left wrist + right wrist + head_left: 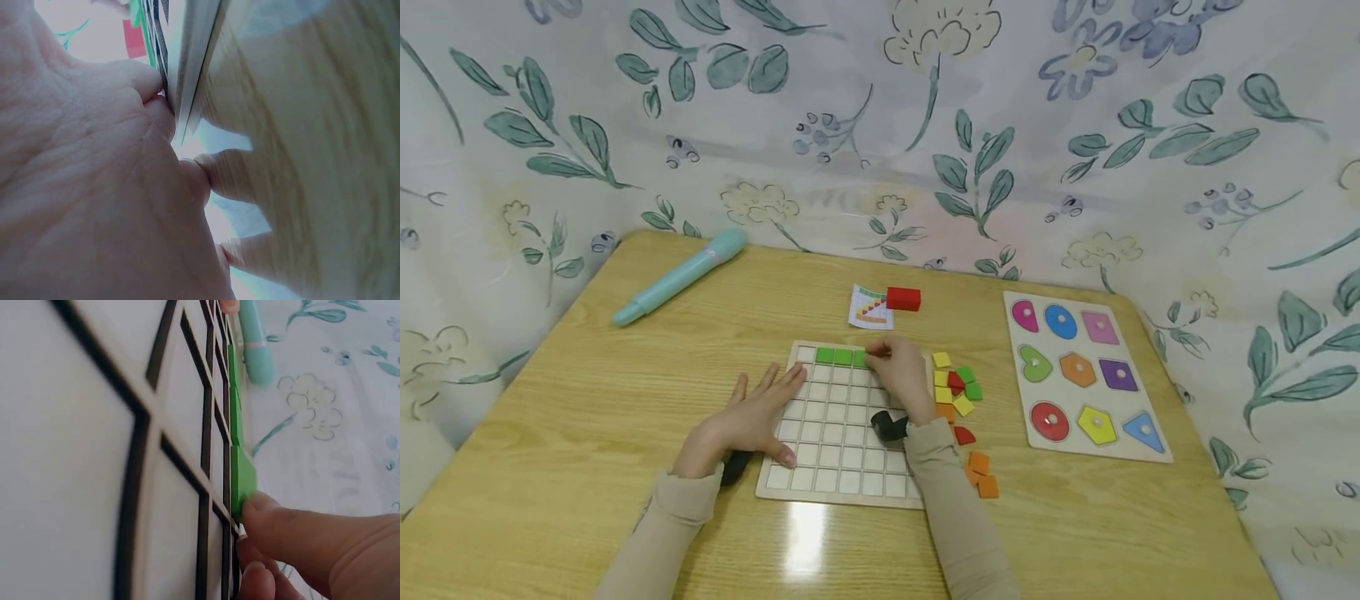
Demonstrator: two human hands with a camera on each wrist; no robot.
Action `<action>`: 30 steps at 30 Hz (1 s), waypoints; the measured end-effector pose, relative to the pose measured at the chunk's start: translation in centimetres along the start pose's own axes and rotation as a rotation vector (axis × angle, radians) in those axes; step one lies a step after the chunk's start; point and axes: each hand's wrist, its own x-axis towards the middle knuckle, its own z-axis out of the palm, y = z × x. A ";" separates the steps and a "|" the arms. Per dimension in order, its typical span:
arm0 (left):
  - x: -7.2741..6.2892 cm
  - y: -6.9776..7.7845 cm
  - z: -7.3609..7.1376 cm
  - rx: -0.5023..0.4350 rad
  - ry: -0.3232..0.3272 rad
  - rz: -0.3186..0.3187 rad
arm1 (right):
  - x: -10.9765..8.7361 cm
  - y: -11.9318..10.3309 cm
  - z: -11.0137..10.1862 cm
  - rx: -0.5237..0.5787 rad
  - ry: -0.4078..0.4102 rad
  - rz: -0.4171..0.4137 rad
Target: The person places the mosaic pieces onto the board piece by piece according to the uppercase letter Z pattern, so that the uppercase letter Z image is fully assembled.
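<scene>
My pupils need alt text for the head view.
A person's right hand touches the rightmost of three green square tiles on a pale wooden grid board; the left hand rests on its left edge. Loose coloured tiles lie to the right.

Glossy wood-grain tabletop (587, 433), matt wooden grid board (831, 456), smooth green tiles (843, 357), printed paper card (871, 310).
</scene>
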 end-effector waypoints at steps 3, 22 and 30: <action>0.3 0.2 0.1 0.006 -0.004 0.011 | -0.2 0.4 -0.7 0.012 -0.042 0.000; 0.0 0.4 -0.6 -0.005 -0.010 0.020 | -2.4 9.6 -12.1 0.096 -0.032 0.143; 0.1 0.1 -0.3 -0.042 -0.008 0.015 | -2.0 10.3 -11.9 -0.009 -0.135 0.062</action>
